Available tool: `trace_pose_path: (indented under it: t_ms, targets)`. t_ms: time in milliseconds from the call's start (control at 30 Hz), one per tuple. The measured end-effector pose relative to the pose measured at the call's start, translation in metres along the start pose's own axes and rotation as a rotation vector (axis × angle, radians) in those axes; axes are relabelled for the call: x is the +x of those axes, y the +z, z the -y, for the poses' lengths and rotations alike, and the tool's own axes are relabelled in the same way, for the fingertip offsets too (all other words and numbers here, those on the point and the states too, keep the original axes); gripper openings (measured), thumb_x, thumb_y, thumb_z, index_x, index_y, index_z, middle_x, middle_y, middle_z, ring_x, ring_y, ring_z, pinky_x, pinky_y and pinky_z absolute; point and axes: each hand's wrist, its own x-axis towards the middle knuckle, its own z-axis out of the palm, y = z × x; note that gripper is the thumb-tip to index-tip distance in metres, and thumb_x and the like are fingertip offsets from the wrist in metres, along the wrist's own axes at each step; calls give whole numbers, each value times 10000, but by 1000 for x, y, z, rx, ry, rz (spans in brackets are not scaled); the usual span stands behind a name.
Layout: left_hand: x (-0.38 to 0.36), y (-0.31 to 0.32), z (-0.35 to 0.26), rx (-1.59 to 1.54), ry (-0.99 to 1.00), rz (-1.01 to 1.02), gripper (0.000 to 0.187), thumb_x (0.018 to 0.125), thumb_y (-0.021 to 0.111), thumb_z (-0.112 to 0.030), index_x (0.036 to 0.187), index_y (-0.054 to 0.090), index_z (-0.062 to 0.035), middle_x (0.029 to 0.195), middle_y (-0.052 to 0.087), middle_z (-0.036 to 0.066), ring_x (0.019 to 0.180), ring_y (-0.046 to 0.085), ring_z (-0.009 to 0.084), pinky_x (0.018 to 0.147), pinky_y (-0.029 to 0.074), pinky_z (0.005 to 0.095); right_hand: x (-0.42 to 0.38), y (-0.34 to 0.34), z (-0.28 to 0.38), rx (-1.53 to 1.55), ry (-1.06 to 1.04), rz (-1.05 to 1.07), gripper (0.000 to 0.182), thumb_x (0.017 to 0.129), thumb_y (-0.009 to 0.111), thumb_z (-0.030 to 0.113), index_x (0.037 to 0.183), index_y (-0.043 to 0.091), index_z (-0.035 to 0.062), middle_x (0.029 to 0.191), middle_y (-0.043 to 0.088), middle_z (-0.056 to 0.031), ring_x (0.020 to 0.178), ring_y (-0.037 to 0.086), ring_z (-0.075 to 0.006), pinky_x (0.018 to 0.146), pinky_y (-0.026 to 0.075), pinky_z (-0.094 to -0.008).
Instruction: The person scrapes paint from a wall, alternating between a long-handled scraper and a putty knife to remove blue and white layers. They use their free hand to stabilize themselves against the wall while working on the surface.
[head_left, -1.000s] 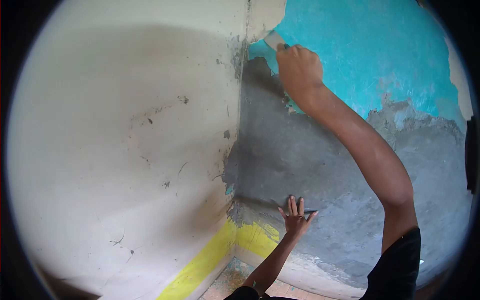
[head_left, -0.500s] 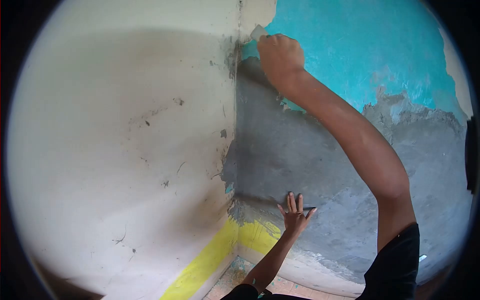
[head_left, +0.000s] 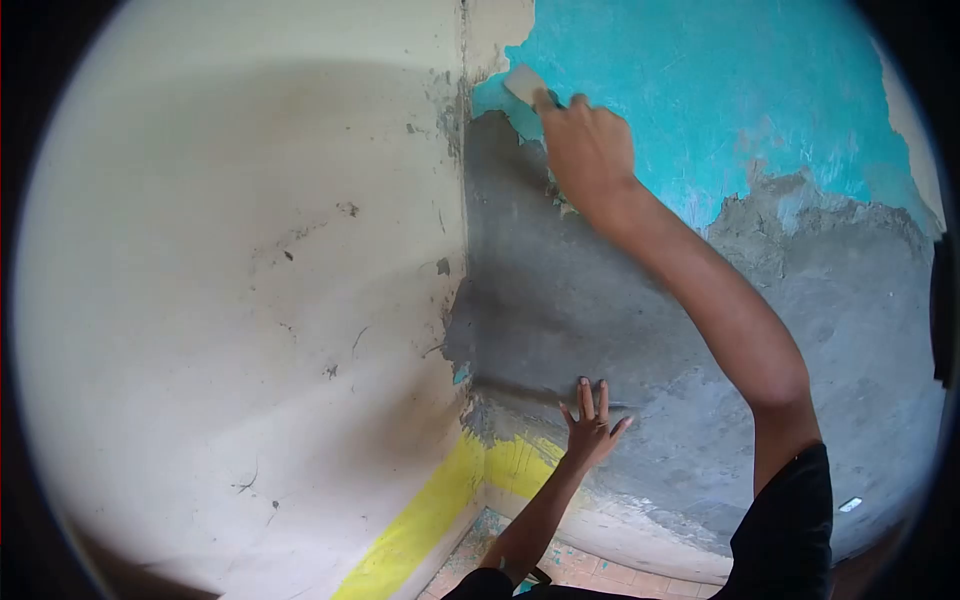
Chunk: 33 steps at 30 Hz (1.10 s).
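My right hand (head_left: 592,150) is closed round the handle of a scraper (head_left: 523,84). Its flat, pale blade lies against the turquoise paint (head_left: 680,90) near the corner, just above bare grey plaster (head_left: 570,290). Most of the handle is hidden by my fingers. Lower down, my left hand (head_left: 592,430) rests on the grey plaster with its fingers spread, and a ring shows on one finger. Nothing is in that hand.
A cream wall (head_left: 250,300) with dark scuffs meets the scraped wall at the corner. Yellow bands (head_left: 430,515) run low along both walls. Turquoise flakes lie on the tiled floor (head_left: 590,570). A dark object (head_left: 943,310) stands at the right edge.
My right hand and the scraper have shifted down and slightly right, and more of the blade shows. My left hand remains spread on the plaster.
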Motion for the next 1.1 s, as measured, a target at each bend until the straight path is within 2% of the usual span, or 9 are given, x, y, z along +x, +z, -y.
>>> trace_pose_path:
  t_ms: [133,200,400,500,633,733,800,1000,1100]
  targets:
    - [14,-71,3,-259,61,160,810,930,551,-501,1507,212,-44,1491,264,314,1350,349,462,1098,277,582,-50,2,-22,134,172,76,442,886,575,102,1324,525,65,882,623,-147,685,672,-307,548,539,-406]
    - [44,-110,8,-368,155,-115,722,968,510,-459,1493,245,-40,1433,386,273,1287,459,397,1032,389,525,-76,3,-22,216,206,73,466,917,565,137,1374,495,89,897,606,-145,678,662,-314,542,531,-406]
    - [141,-254,-43,-1436,-201,-37,390,1031,445,-326,1236,541,-9,1196,584,117,1068,555,201,866,466,317,-163,17,19,590,323,6,556,909,598,149,1428,420,56,1030,547,-171,746,633,-363,591,524,-466]
    - [161,-250,-61,-895,-132,-227,399,1029,435,-349,1133,518,27,997,607,154,924,566,210,760,466,373,-189,19,31,863,377,-43,616,896,588,75,1466,356,46,1075,531,-182,863,606,-385,688,514,-448]
    - [166,-266,-54,-458,-97,-205,353,1021,429,-292,1115,522,36,1007,594,277,896,602,395,787,457,427,-213,10,25,1141,361,-4,617,881,587,47,1463,385,64,1225,509,-191,1109,520,-385,936,436,-421]
    - [184,-288,-27,-10,213,-503,325,1008,420,-226,1215,470,20,1042,596,284,903,600,473,774,463,511,-244,-14,-7,787,363,-17,505,904,570,91,1399,476,43,1352,480,-179,1223,481,-336,1042,363,-433]
    - [205,-320,-14,367,160,-410,409,995,430,-197,1351,386,0,1044,615,276,912,620,449,763,481,496,-282,-19,-31,511,531,-149,448,923,560,122,1364,522,48,1388,464,-181,1272,445,-333,1073,327,-449]
    - [239,-364,-14,-77,101,-386,481,977,506,-268,1405,451,-56,1028,667,240,843,676,333,740,516,354,-396,5,-83,-111,959,-265,474,1024,379,255,1429,436,15,1521,352,-166,1418,293,-337,1156,141,-473]
    - [248,-364,-23,-175,129,-530,439,993,514,-331,1358,534,-89,1039,688,197,913,655,193,837,480,332,-438,38,-105,-248,808,-256,510,1030,336,294,1440,408,-1,1539,336,-144,1442,261,-323,1161,87,-478]
